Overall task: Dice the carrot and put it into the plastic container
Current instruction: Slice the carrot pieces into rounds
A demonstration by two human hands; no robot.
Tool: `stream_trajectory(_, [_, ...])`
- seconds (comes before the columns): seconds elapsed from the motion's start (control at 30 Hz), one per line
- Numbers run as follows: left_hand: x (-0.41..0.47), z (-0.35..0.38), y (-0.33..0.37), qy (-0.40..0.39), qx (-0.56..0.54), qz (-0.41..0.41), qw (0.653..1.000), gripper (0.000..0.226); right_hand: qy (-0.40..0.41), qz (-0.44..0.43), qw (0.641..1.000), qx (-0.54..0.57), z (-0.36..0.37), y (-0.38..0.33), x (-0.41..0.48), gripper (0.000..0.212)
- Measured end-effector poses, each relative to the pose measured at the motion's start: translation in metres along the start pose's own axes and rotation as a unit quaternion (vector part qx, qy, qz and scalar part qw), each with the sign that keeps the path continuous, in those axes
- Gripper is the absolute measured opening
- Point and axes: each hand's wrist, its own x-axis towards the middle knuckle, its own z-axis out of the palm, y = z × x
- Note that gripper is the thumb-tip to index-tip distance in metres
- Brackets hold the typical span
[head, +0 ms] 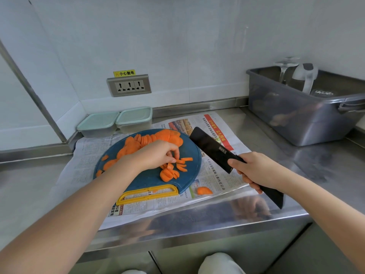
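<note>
Currently the left hand (158, 155) is sitting over the cutting board (142, 180) at frame centre; its fingers (176, 153) are bunching narrow and curling down, tips pinching the carrot strips (182, 165) just right of and below them.

- Strips are lying with their long axis roughly left-right across the frame; uncut carrot slices (150, 138) are piling along the board's upper edge, behind the left hand.
- The right hand (254, 171) is gripping the knife (213, 149) by the handle, fingers wrapping it fully; the blade is pointing to the upper left, right of the board and over the newspaper (217, 175), apart from the strips.
- Judgement: the left hand is the nearer one and is doing the lining-up; the blade needs to come left and cross the strips' long axis to dice.
- Room: the board's right rim is lying between blade and strips, nothing else in the way; one stray piece (204, 190) is lying off the board on the paper, lower right.
- Two plastic containers (116, 122) are standing upper left of the board on the tabletop (29, 184), lids on; likely one needs opening before transfer.
</note>
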Motion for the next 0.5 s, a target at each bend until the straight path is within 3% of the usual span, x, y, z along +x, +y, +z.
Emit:
stream_trajectory(0.13, [-0.006,-0.005,-0.006,0.047,0.017,-0.002,0.999,0.021,0.000,0.000,1.000,0.005,-0.001,0.001,-0.001,0.033])
stream_trajectory(0.23, [-0.015,-0.015,-0.010,0.017,0.020,0.008,1.000,0.032,0.001,-0.003,1.000,0.003,-0.002,0.001,-0.002,0.033])
stream_trajectory(0.33, [-0.023,-0.018,-0.009,-0.036,0.042,0.017,0.998,0.024,0.003,-0.007,1.000,-0.001,-0.002,0.000,-0.004,0.033])
stream_trajectory(0.5, [-0.024,-0.010,-0.008,-0.010,-0.007,0.024,1.000,0.013,0.001,-0.007,1.000,0.002,0.001,-0.003,-0.006,0.033])
